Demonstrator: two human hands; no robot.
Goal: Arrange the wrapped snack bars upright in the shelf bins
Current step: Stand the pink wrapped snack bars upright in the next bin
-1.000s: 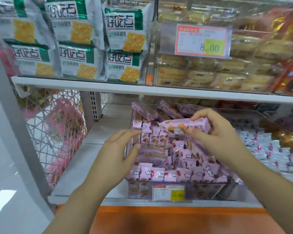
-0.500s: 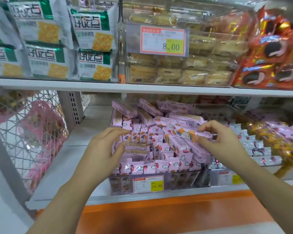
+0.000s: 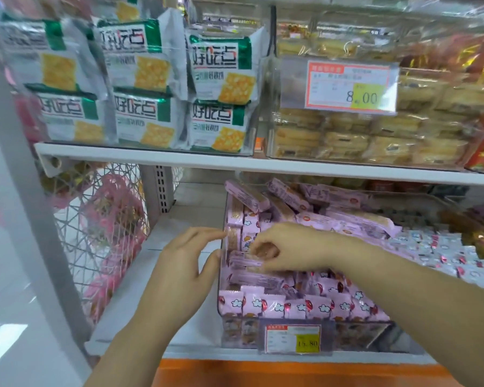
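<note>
As left hand (image 3: pixel 179 272) touches bin (image 3: pixel 223 287) wall, right hand (image 3: pixel 289 247) pinches a bar (image 3: pixel 262 250)

Two hands show: one left hand (image 3: pixel 185 263) and one right hand (image 3: pixel 285 247). There are two shelves, an upper shelf (image 3: pixel 151 157) and a lower shelf (image 3: pixel 185 216). The green-and-white cracker packs (image 3: pixel 218 65) number six in full view, in two rows of three, with part of a seventh above. There are two price tags, the 8.00 tag (image 3: pixel 349 88) and the 15.80 tag (image 3: pixel 292 337). One wire basket (image 3: pixel 95 233) is at the left. One clear bin (image 3: pixel 355 335) holds the pink wrapped snack bars (image 3: pixel 256 303), which are too many and too blurred to count. At least four lie flat at the far end. The silver packets (image 3: pixel 442 255) on the right are also too many to count.
</note>
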